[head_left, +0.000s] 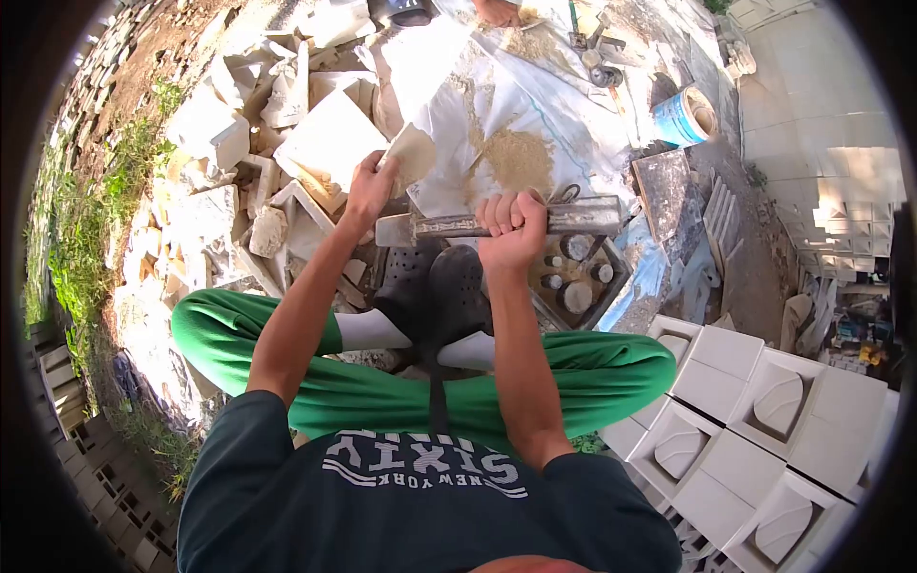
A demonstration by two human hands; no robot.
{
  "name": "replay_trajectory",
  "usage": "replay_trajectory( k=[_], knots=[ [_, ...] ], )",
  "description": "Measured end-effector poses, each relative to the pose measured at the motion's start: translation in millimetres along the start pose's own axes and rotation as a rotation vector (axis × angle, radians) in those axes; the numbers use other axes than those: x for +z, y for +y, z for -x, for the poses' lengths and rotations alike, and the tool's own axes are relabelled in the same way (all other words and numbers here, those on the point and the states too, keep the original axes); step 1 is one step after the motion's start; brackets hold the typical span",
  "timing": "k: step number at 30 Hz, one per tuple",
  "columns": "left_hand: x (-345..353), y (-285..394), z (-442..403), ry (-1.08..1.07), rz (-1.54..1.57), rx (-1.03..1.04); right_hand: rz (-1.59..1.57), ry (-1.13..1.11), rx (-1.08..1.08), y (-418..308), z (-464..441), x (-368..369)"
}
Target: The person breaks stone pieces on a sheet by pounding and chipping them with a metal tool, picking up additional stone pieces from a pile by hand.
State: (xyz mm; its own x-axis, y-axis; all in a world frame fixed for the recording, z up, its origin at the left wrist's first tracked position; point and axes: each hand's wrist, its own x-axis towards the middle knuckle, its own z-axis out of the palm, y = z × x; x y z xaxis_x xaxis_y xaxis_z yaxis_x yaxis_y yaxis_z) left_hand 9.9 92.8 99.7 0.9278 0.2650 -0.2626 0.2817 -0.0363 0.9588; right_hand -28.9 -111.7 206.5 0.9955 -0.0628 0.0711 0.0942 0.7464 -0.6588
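Pinched in my left hand (371, 189) is a thin pale slab (411, 158) with a rounded, uneven edge, raised above the white sheet. My right hand (513, 227) wraps round a long metal bar-like tool (449, 226), which lies level across my front, its blunt pale end pointing left below the slab. Slab and tool are apart. Beneath the tool's right part sits a dark-framed mould (616, 286) with several round plugs (577, 297) in it. A patch of sandy powder (516, 160) lies on the white sheet (449, 105) beyond my right hand.
Broken white pieces (325, 143) are heaped at the left. A blue-and-white bucket (684, 116) tilts at the upper right, near a worn board (661, 191). White hollow blocks (712, 374) stand at the lower right. Another person's hand (497, 11) shows at the top edge.
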Motion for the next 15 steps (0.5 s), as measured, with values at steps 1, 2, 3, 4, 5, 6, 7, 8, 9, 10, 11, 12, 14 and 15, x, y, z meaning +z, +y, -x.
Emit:
replay_trajectory(
  k=[1, 2, 3, 4, 5, 6, 7, 8, 9, 10, 11, 12, 14, 15],
  knots=[
    [13, -2, -3, -0.012, 0.008, -0.002, 0.023, 0.011, -0.076, -17, 3, -11],
    [28, -4, -5, -0.06, -0.111, 0.001, 0.051, 0.041, -0.142, -34, 7, -19],
    [42, -6, -8, -0.109, -0.23, 0.006, 0.079, 0.069, -0.208, -49, 9, -26],
    [54, -10, -12, -0.121, -0.225, 0.005, 0.089, 0.075, -0.214, -64, 12, -31],
    [64, -14, -16, -0.188, -0.247, -0.005, 0.126, 0.091, -0.286, -77, 15, -34],
    [74, -19, -22, -0.254, -0.271, -0.015, 0.161, 0.106, -0.357, -87, 17, -37],
    [81, -27, -30, -0.294, -0.323, -0.019, 0.168, 0.113, -0.361, -97, 18, -39],
    [86, -34, -38, -0.305, -0.322, -0.023, 0.195, 0.126, -0.395, -104, 20, -41],
    [90, -39, -46, -0.361, -0.396, -0.017, 0.224, 0.141, -0.427, -109, 22, -44],
    [94, -50, -54, -0.418, -0.467, -0.012, 0.232, 0.15, -0.427, -110, 23, -46],
    [100, -73, -63, -0.291, -0.636, 0.094, 0.224, 0.179, -0.441, -110, 24, -50],
    [102, -90, -64, -0.296, -0.633, 0.091, 0.215, 0.203, -0.455, -109, 24, -52],
    [107, -107, -68, -0.392, -0.856, 0.299, 0.252, 0.203, -0.445, -102, 29, -64],
    [111, -106, -64, -0.392, -0.852, 0.3, 0.283, 0.202, -0.433, -99, 31, -67]
  ],
)
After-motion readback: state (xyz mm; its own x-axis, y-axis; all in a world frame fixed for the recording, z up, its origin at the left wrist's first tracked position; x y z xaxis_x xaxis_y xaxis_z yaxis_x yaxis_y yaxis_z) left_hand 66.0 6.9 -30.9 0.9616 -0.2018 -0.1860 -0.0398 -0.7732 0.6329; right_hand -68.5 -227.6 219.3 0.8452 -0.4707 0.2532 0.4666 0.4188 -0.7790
